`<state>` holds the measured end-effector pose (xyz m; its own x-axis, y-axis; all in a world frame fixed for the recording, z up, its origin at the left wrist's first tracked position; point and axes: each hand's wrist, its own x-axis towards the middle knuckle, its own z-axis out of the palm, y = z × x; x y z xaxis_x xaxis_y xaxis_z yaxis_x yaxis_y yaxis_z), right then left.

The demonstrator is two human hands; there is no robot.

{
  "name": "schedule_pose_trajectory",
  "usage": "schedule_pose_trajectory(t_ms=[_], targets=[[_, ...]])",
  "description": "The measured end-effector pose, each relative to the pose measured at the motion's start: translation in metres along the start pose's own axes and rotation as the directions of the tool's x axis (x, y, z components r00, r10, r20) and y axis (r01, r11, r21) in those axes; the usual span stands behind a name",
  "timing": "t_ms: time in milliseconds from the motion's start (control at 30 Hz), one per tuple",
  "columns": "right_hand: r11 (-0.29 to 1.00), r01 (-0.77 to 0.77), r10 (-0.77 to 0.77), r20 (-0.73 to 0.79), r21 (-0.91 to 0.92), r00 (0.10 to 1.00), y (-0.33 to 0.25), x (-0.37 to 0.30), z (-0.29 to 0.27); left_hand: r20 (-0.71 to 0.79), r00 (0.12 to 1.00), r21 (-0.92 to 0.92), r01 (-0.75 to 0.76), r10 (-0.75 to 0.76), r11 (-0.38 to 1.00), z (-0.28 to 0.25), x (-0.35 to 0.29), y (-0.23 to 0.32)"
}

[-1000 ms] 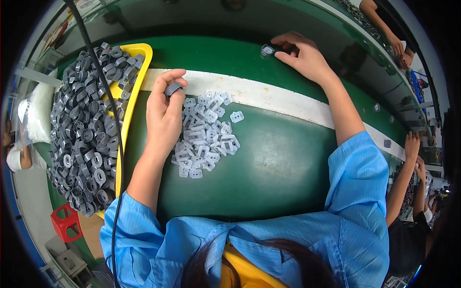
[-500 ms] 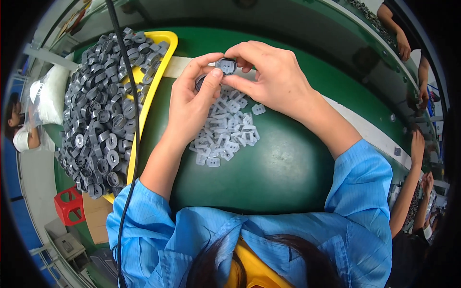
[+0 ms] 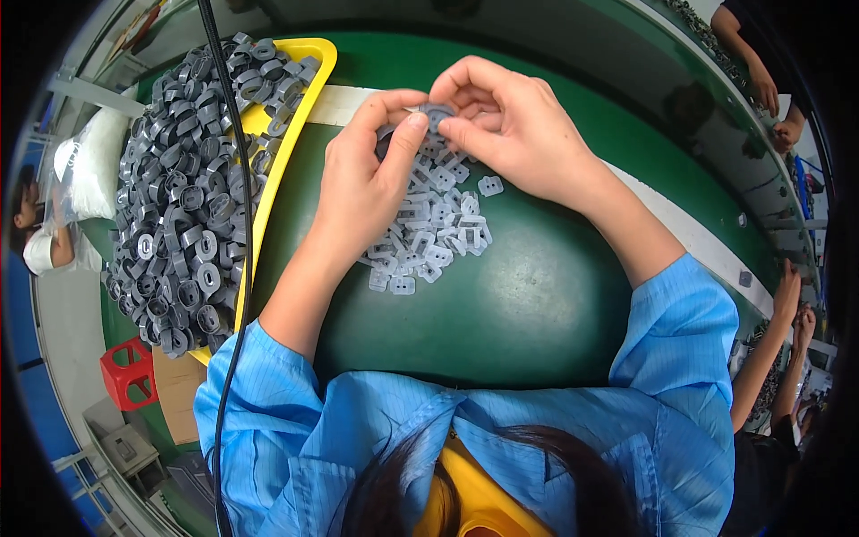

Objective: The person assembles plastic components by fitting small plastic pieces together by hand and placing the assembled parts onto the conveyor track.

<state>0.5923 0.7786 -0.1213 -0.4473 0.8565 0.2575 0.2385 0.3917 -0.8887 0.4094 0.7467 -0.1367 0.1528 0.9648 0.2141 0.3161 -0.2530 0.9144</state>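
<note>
Both hands meet above a heap of small translucent plastic plates (image 3: 438, 215) on the green tabletop. A grey rounded plastic housing (image 3: 437, 115) sits between my fingertips. My right hand (image 3: 528, 130) pinches it with thumb and forefinger, the other fingers curled. From the other side, my left hand (image 3: 362, 174) has its thumb and forefinger closed at the housing's edge. A second dark grey piece (image 3: 385, 141) shows partly behind my left thumb, tucked in the curled fingers. One loose plate (image 3: 490, 185) lies just right of the heap.
A yellow bin (image 3: 284, 170) full of grey housings (image 3: 183, 206) stands at my left, a black cable (image 3: 243, 179) hanging across it. A white strip (image 3: 662, 210) crosses the green table (image 3: 537, 313). Other people's arms (image 3: 761, 345) are at the right; a red stool (image 3: 128, 371) stands lower left.
The housing has turned between my fingers, its rounded outside now showing instead of the hollow inside. Both hands have shifted slightly to the right; my right hand has also risen a little in the picture.
</note>
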Motion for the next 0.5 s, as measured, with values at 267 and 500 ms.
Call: schedule_pose_trajectory(t_ms=[267, 500], targets=[[0.829, -0.069, -0.051, -0.198, -0.554, 0.979, 0.072, 0.013, -0.064, 0.065, 0.963, -0.262, 0.268, -0.26, 0.927, -0.018, 0.01, -0.007], [0.878, 0.058, 0.125, 0.346, -0.475, 0.93, -0.009, -0.004, -0.039, 0.028, 0.962, -0.358, 0.264, -0.272, 0.896, -0.02, 0.011, -0.007]])
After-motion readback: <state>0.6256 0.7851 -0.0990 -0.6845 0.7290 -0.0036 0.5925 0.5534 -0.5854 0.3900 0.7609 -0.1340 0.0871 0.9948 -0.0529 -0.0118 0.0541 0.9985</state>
